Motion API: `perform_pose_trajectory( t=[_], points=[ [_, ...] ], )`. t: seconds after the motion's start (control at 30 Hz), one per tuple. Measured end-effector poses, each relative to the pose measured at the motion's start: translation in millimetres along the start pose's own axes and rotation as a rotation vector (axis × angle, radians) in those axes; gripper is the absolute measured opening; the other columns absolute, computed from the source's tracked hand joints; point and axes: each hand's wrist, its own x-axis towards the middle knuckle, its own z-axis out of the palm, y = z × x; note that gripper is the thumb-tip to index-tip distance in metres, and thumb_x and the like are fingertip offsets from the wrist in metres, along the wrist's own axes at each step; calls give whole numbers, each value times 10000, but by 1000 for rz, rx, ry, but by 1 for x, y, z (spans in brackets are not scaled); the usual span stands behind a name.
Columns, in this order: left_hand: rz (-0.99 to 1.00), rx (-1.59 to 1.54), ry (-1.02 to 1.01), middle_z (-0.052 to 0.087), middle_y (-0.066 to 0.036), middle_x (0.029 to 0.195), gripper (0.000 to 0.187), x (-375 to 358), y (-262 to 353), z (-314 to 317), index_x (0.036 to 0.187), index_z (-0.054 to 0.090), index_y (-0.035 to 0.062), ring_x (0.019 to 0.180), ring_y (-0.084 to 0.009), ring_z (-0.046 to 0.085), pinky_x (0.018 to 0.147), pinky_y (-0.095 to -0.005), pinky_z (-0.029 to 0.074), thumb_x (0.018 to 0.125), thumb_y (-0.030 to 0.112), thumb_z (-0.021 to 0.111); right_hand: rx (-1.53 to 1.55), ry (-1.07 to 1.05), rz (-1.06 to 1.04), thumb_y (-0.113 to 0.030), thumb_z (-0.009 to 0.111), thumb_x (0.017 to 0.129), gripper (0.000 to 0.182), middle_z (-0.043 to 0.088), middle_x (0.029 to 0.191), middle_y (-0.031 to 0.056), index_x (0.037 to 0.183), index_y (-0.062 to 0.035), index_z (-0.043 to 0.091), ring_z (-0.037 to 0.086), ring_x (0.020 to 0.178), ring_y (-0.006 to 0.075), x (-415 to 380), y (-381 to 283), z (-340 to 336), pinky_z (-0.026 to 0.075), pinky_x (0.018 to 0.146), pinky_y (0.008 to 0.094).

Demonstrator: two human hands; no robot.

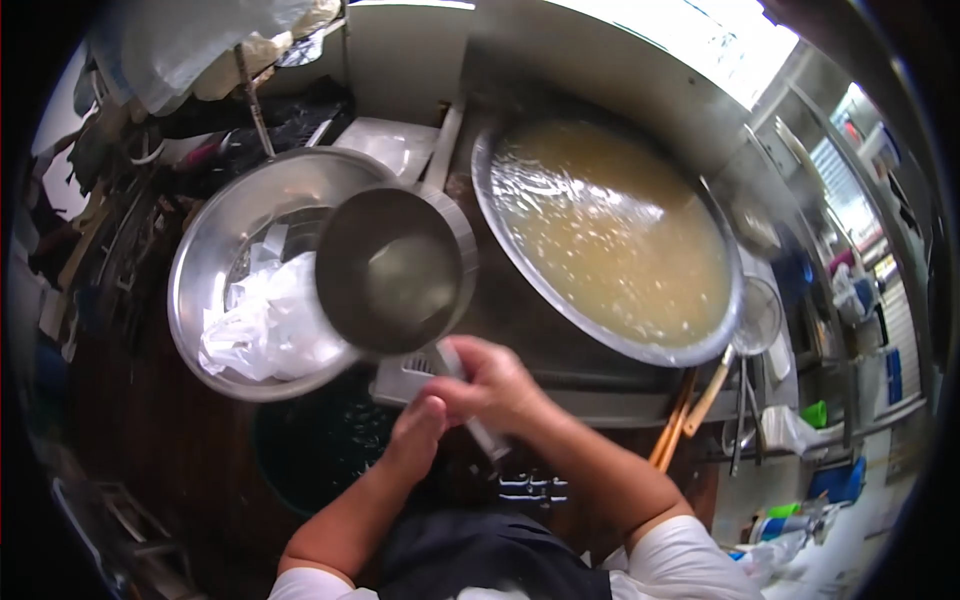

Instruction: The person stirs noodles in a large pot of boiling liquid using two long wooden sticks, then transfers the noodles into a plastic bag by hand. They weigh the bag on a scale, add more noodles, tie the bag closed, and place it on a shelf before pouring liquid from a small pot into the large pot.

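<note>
My right hand is wrapped around the flat metal handle of a deep saucepan. My left hand is closed against the same handle, touching my right fingers; its own fingers are partly hidden. The pan's mouth faces me, and a pale patch inside looks like liquid or a bright reflection. It hangs over the right rim of a wide steel bowl, where a white plastic bag lies. To the right is a large pot filled with cloudy yellowish broth, its surface bubbling.
Below the bowl stands a dark green tub. A wire strainer and wooden handles lie by the pot's right front. Metal shelves line the right side, and plastic bags hang at upper left. Steam hangs over the pot.
</note>
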Motion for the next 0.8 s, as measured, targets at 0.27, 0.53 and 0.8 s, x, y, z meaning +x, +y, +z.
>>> perform_pose_trajectory(
  t=[0.27, 0.53, 0.8],
  points=[
    [-139, -422, 789, 619, -103, 929, 190, -163, -48, 9, 1011, 566, 38, 883, -233, 620, 787, -357, 518, 867, 146, 505, -502, -346, -166, -329, 661, 767, 403, 700, 961, 130, 1118, -134, 683, 669, 881, 304, -93, 114, 73, 527, 786, 378],
    [-578, -60, 1146, 534, -38, 646, 162, -250, -130, -159, 860, 517, 86, 497, -176, 544, 439, -348, 470, 788, 145, 650, -569, -442, 418, -412, 677, 823, 510, 681, 1079, 124, 1216, -91, 620, 651, 1004, 249, -156, 196, 28, 504, 878, 342],
    [-1279, 710, 839, 638, -160, 663, 233, -202, -204, -305, 785, 620, -36, 501, -243, 617, 433, -389, 492, 854, 186, 634, -557, -57, 732, -321, 682, 847, 448, 682, 1079, 141, 1192, -40, 626, 660, 982, 221, -189, 251, -40, 511, 876, 334]
  ],
)
